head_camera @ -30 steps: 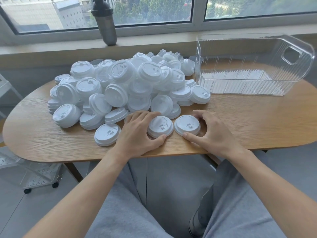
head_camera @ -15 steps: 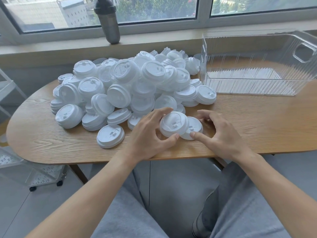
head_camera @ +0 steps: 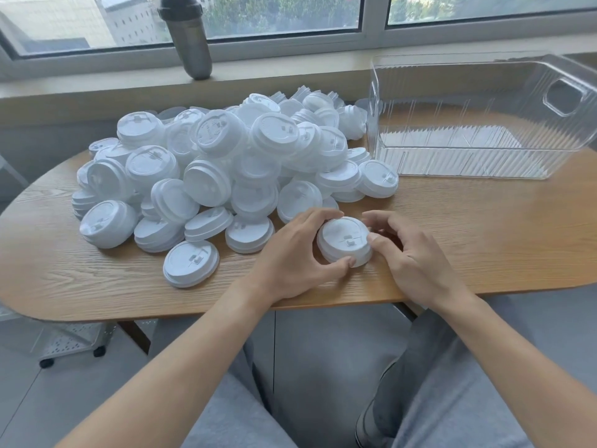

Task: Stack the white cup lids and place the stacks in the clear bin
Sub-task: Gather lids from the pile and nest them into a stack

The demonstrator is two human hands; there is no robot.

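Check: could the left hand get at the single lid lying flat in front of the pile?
Probably yes: the lid lies alone beside the left hand, nothing between, though that hand holds the small stack.

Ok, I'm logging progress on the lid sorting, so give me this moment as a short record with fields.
left hand: left hand grips the small lid stack from its left side
right hand: right hand holds the same stack from the right
stack location: on the wooden table, near its front edge
loose lids: large pile behind the hands
clear bin: right of the pile, no lids inside
windowsill: dark bottle
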